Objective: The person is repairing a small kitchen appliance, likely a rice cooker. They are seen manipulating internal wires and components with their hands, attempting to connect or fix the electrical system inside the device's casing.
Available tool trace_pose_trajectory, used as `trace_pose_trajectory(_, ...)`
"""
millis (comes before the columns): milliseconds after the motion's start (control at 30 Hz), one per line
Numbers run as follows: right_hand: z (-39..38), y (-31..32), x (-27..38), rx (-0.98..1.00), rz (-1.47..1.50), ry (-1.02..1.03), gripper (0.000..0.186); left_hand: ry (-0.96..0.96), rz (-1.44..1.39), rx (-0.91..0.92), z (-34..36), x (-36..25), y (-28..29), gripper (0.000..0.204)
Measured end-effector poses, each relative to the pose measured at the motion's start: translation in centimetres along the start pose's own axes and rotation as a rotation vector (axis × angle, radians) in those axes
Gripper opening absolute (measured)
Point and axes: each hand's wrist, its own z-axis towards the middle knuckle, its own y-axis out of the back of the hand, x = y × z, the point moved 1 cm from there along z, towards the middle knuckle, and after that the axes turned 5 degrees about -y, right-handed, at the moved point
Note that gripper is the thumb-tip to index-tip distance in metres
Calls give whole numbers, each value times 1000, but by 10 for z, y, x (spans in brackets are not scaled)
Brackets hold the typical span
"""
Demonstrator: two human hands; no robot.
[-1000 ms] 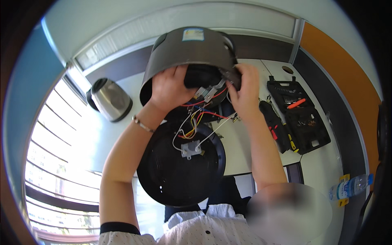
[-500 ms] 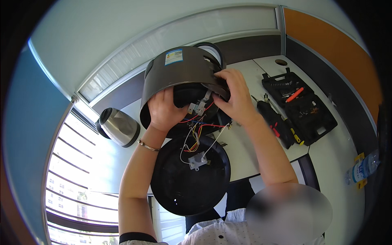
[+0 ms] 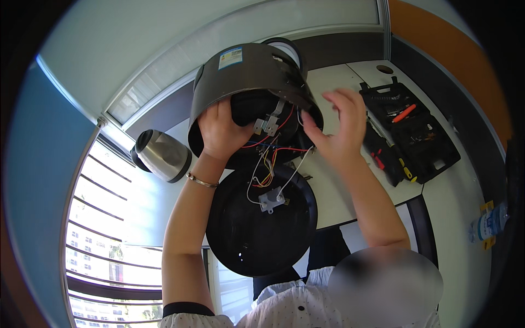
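A dark rice cooker body (image 3: 249, 74) lies on its side, its open bottom facing me. Inside are a black inner shell, metal brackets (image 3: 266, 126) and red, yellow, blue and white wires. Loose wires run down to the round black base cover (image 3: 262, 235), which carries a small grey metal part (image 3: 272, 200). My left hand (image 3: 223, 130) reaches into the opening, closed on the cooker with its thumb by the brackets; some fingertips are hidden. Off the cooker's right rim, my right hand (image 3: 342, 123) is open and slightly blurred, its fingers curved apart and its thumb near the edge.
A steel kettle (image 3: 162, 156) lies at the left by the window. On the right is an open black tool case (image 3: 429, 136) with a red-orange tool (image 3: 404, 113) and other tools. A plastic bottle (image 3: 488, 224) stands at the far right. A partition borders the back.
My right hand has let go of the cooker's right rim and moved right, its fingers opening. My left hand stays inside the cooker. The whole view has shifted slightly.
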Motion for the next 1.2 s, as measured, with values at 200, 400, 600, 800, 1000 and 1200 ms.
trace_pose_trajectory(200, -35, -10, 32, 290, 86, -174, 12, 20, -24, 11, -4, 1, -6, 81)
trace_pose_trajectory(400, -32, -28, 36, 369, -165, -118, 20, 14, -12, 33, -5, 2, -4, 81)
trace_pose_trajectory(600, -35, -36, 31, 344, -128, -110, 19, -37, 23, -5, -3, 4, -4, 80)
trace_pose_trajectory(800, -44, -39, 33, 255, -244, 35, 17, -39, -9, -15, -2, 3, -7, 78)
trace_pose_trajectory(1000, -43, -40, 30, 250, -254, 41, 17, -56, -5, -24, 0, 2, -8, 77)
trace_pose_trajectory(1200, -41, -39, 30, 248, -258, 30, 27, -76, 25, -34, 2, 1, -7, 76)
